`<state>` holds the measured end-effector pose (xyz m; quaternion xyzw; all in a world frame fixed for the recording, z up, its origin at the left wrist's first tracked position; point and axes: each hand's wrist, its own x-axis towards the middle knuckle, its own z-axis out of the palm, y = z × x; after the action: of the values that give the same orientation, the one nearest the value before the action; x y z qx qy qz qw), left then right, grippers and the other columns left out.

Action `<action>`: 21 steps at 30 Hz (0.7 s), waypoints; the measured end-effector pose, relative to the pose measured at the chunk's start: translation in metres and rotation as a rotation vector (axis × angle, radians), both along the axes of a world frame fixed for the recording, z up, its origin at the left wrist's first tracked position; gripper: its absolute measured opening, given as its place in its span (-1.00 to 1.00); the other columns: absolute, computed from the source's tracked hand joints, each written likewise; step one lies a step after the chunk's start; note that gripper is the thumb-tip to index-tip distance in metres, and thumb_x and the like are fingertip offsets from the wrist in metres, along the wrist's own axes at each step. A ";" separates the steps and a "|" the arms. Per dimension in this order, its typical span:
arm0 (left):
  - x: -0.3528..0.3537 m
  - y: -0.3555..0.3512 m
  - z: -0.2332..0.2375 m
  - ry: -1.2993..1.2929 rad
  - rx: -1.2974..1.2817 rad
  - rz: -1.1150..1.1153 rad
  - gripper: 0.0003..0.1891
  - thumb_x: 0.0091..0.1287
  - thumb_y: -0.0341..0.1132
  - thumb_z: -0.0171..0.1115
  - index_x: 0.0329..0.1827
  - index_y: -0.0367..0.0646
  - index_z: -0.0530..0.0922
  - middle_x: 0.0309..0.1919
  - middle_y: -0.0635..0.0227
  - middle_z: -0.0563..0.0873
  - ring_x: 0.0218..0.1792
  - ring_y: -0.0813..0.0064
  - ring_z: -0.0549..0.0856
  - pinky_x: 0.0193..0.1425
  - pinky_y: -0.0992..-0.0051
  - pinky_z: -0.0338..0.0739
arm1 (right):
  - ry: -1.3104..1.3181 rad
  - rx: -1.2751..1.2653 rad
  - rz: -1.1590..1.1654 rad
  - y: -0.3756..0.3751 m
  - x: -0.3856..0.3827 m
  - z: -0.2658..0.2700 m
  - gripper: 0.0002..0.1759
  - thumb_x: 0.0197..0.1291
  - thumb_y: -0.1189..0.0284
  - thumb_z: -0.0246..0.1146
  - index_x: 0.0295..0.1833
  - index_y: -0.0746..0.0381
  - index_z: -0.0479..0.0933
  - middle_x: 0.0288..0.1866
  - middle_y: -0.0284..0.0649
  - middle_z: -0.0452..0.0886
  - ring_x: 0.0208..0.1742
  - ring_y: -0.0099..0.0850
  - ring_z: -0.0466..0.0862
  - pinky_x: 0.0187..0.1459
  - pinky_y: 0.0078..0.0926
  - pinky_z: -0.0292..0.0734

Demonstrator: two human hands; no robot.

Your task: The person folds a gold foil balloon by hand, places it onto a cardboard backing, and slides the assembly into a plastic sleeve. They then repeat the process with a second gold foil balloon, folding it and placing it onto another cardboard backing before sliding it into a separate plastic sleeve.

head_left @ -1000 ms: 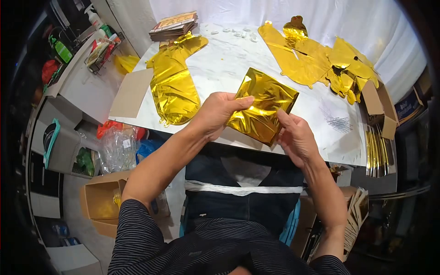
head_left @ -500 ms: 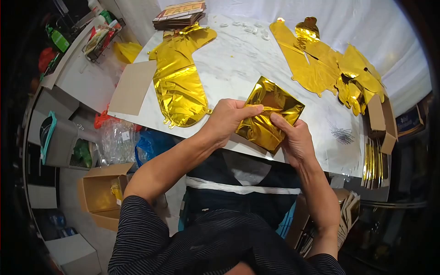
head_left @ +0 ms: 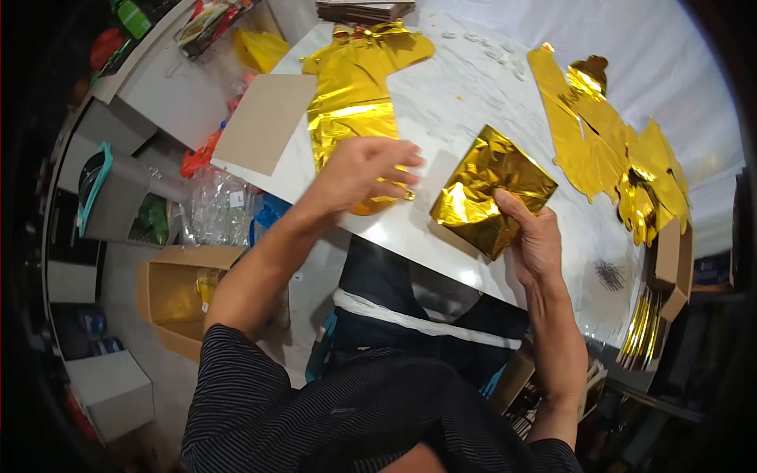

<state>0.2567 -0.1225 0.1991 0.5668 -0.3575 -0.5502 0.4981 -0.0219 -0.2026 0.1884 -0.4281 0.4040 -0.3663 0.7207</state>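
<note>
My right hand (head_left: 536, 236) grips a flat gold foil square (head_left: 487, 189) by its lower right side, thumb pressed on top. The foil is creased and shiny, tilted over the table's front part. My left hand (head_left: 359, 177) holds nothing; its fingers are apart, slightly blurred, and it hovers over the lower part of a flat gold foil balloon (head_left: 347, 94). That balloon lies uninflated on the table, partly hidden by the hand. More flat gold foil balloons (head_left: 595, 130) lie in a heap at the right.
On the white marbled table (head_left: 441, 102) are a stack of brown card pieces (head_left: 365, 11) and small clear pieces (head_left: 497, 54) at the back. A brown card sheet (head_left: 264, 122) overhangs the left edge. An upright row of gold sheets (head_left: 643, 327) stands at the right. Below left is an open cardboard box (head_left: 177, 296).
My left hand has let go of the gold foil square and moved left. The square, now in my right hand alone, looks smoother on top. The camera view has shifted.
</note>
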 end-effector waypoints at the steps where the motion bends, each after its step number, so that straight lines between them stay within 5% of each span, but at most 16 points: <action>1: 0.024 0.007 -0.004 -0.177 -0.055 0.089 -0.44 0.62 0.02 0.31 0.38 -0.35 0.65 0.19 0.11 0.82 0.00 0.32 0.88 0.12 0.37 0.79 | 0.051 -0.040 0.001 -0.004 -0.001 -0.002 -0.57 0.41 0.42 0.50 0.27 0.43 0.66 0.15 -0.21 0.80 0.12 -0.41 0.79 0.27 -0.38 0.64; 3: 0.081 0.024 -0.011 -0.393 -0.091 0.227 -0.43 0.58 -0.01 0.37 0.36 -0.38 0.65 0.17 0.09 0.84 0.00 0.29 0.88 0.11 0.36 0.78 | 0.067 -0.048 0.021 -0.010 -0.001 -0.002 -0.56 0.41 0.42 0.49 0.28 0.43 0.64 0.17 -0.20 0.79 0.13 -0.40 0.79 0.27 -0.38 0.65; 5: 0.145 0.043 -0.012 -1.205 -0.094 0.547 -0.39 0.45 -0.03 0.49 0.31 -0.41 0.68 0.06 0.03 0.87 -0.04 0.26 0.88 0.09 0.30 0.76 | 0.024 -0.040 0.021 -0.011 0.006 -0.003 -0.56 0.42 0.43 0.48 0.29 0.44 0.63 0.17 -0.20 0.79 0.13 -0.39 0.79 0.26 -0.36 0.67; 6: 0.178 0.051 -0.021 -1.227 -0.074 0.577 -0.39 0.45 -0.03 0.49 0.31 -0.41 0.68 0.06 0.03 0.87 -0.04 0.26 0.88 0.09 0.30 0.76 | 0.011 -0.042 0.005 -0.010 0.009 -0.005 -0.56 0.42 0.43 0.47 0.29 0.45 0.63 0.17 -0.20 0.79 0.13 -0.39 0.79 0.25 -0.35 0.68; 8: 0.231 0.058 -0.039 -1.813 0.003 0.635 -0.40 0.32 0.00 0.57 0.20 -0.37 0.75 -0.06 0.01 0.90 -0.06 0.27 0.89 0.08 0.28 0.72 | -0.014 -0.011 0.011 -0.007 0.016 -0.006 -0.56 0.42 0.45 0.47 0.29 0.44 0.62 0.17 -0.20 0.78 0.13 -0.38 0.79 0.25 -0.34 0.69; 9: 0.241 0.058 -0.034 -1.817 0.017 0.653 -0.40 0.32 0.00 0.57 0.20 -0.37 0.75 -0.06 0.01 0.90 -0.06 0.27 0.89 0.08 0.28 0.72 | -0.004 -0.018 0.011 -0.007 0.017 -0.008 -0.57 0.41 0.46 0.48 0.29 0.42 0.62 0.17 -0.20 0.78 0.13 -0.38 0.79 0.26 -0.33 0.69; 11: 0.256 0.057 -0.027 -1.346 0.350 0.458 -0.45 0.27 0.02 0.60 0.11 -0.28 0.82 -0.10 0.03 0.91 -0.08 0.30 0.89 0.08 0.29 0.72 | -0.004 -0.030 -0.003 -0.005 0.021 -0.008 -0.60 0.37 0.49 0.51 0.25 0.38 0.63 0.14 -0.21 0.79 0.10 -0.38 0.79 0.25 -0.31 0.71; 14: 0.270 0.055 -0.031 -1.087 0.345 0.415 -0.45 0.18 0.06 0.64 0.11 -0.14 0.85 -0.01 0.07 0.90 -0.01 0.14 0.89 0.15 0.14 0.71 | 0.000 -0.037 -0.005 -0.006 0.018 -0.012 -0.63 0.36 0.49 0.52 0.20 0.37 0.66 0.10 -0.21 0.80 0.06 -0.39 0.81 0.21 -0.31 0.75; 21: 0.281 0.044 -0.038 -1.219 0.263 0.533 -0.49 0.20 -0.01 0.63 0.12 -0.13 0.85 0.02 0.13 0.90 0.07 0.19 0.87 0.21 0.18 0.71 | 0.018 -0.073 -0.022 -0.003 0.020 -0.017 -0.73 0.38 0.53 0.50 0.11 0.39 0.69 -0.02 -0.19 0.83 -0.07 -0.40 0.83 0.14 -0.32 0.80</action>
<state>0.5378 -0.0786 0.1606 0.9004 -0.3526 -0.0294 0.2531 -0.0020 -0.2060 0.1717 -0.4529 0.4015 -0.3848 0.6969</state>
